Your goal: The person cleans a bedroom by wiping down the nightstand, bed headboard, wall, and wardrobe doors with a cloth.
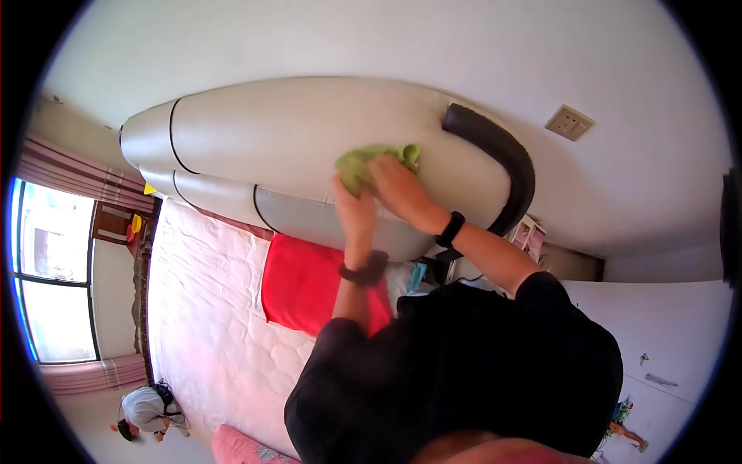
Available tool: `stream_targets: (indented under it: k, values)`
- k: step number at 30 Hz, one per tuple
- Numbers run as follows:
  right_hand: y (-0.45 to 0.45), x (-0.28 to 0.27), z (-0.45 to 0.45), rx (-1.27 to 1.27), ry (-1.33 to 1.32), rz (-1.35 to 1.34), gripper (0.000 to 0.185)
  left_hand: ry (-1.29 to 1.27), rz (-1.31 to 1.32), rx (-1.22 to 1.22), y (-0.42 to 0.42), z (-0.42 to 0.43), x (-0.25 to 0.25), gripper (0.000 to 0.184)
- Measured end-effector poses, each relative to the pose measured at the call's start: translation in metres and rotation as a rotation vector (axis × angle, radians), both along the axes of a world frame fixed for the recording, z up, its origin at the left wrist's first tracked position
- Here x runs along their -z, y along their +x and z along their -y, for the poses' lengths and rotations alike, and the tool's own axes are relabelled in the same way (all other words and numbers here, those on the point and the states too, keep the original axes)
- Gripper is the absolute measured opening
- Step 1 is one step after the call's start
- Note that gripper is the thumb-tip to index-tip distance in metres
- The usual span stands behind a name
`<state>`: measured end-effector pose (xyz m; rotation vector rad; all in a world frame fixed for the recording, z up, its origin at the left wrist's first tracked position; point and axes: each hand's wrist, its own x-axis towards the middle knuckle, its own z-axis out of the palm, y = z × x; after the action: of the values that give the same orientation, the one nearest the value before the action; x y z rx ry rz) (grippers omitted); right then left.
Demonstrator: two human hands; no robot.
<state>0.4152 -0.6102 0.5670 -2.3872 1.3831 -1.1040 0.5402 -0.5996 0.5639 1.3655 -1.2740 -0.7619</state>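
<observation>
A crumpled green cloth [357, 168] lies against the cream padded headboard [294, 124] of the bed. My right hand [396, 188], with a black band at its wrist, is closed on the cloth, one loose fold sticking out past the fingers. Just to its left, my left hand [356, 213] grips the lower part of the same cloth; a dark band circles that wrist. Motion blurs the fingers of both hands a little. Dark brown padded trim [506, 155] curves around the headboard's right end.
Below the headboard, a red pillow [301, 282] rests on the pale quilted bed [201, 286]. A wall socket [570, 122] sits to the right, above a white cabinet [657, 332]. Another person [147, 410] is at the lower left, near the window [54, 271].
</observation>
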Motion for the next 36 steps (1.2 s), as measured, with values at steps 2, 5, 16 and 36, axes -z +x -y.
stream_targets:
  k: [2, 5, 16, 36]
  values:
    - [0.012, -0.002, 0.011, 0.085, -0.056, 0.066, 0.023, -0.061, 0.037, -0.014, 0.000, 0.017, -0.006, 0.041]
    - [0.002, 0.004, 0.001, 0.245, -0.026, 0.073, 0.029, -0.017, 0.043, 0.080, -0.015, 0.015, -0.003, 0.042]
    - [-0.037, 0.021, -0.068, 0.454, 0.041, 0.083, 0.039, 0.048, 0.287, 0.535, -0.037, -0.021, 0.016, 0.046]
    - [-0.113, 0.036, -0.113, 0.466, 0.181, 0.308, 0.028, -0.087, 0.414, 0.466, -0.120, -0.058, 0.010, 0.048]
